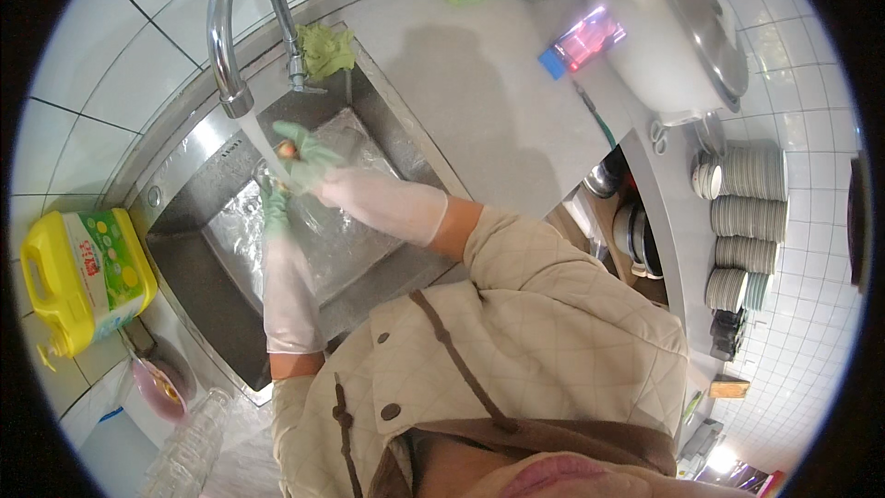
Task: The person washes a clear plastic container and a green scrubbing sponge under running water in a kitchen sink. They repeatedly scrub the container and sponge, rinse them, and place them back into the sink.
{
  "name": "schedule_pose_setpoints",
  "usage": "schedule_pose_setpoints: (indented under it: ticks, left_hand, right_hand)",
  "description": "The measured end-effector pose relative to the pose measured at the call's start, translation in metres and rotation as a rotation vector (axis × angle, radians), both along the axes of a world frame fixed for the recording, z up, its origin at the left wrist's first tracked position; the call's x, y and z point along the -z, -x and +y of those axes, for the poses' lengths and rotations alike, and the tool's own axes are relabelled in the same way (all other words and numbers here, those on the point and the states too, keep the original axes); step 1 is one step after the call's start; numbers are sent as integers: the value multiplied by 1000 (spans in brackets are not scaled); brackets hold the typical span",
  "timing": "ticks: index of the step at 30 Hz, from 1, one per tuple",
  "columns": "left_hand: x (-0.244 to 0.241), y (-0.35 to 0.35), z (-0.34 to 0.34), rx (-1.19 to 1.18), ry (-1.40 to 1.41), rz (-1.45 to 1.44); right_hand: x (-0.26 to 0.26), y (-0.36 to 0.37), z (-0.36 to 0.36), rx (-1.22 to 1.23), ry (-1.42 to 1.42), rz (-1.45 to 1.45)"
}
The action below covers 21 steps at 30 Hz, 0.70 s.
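Observation:
Both hands wear rubber gloves, green at the hand and whitish at the cuff. My right hand (308, 158) is over the steel sink (325, 221), at the stream of water from the chrome faucet (236, 100), with a finger extended. A small orange-red patch shows at its palm; whether that is a held object is unclear. Just below and to the left, my left hand (274, 204) is close to it, fingers up. Something clear and shiny shows by its fingertips, too blurred to name. Splashing water hides part of both hands.
A green cloth (325, 50) hangs behind the faucet. Left of the sink are a yellow detergent jug (114, 277), a pink bowl (157, 387) and clear glasses (187, 443). On the right counter stand a bottle with a blue cap (584, 40), a large lidded pot (643, 34) and stacked plates (750, 218).

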State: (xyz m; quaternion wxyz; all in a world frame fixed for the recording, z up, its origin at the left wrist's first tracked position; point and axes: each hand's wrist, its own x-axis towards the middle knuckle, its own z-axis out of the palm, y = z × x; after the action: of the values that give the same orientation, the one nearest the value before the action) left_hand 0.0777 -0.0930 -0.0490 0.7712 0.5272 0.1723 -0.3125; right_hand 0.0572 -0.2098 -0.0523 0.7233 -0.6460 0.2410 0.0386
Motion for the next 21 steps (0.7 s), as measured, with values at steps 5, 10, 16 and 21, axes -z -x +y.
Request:
schedule_pose_setpoints:
  ticks: [5,10,16,21]
  left_hand:
    - [5,7,13,-12,11,28]
    - [2,8,-24,34,14,-27]
    - [-4,8,-36,69,-10,-32]
    - [-1,16,-4,28,-11,25]
  right_hand:
    - [-50,50,9,-307,455,-448]
    - [-63,29,-14,-152,-129,-40]
    - [-55,6,-42,168,-543,151]
    - [-27,41,1,-4,62,-9]
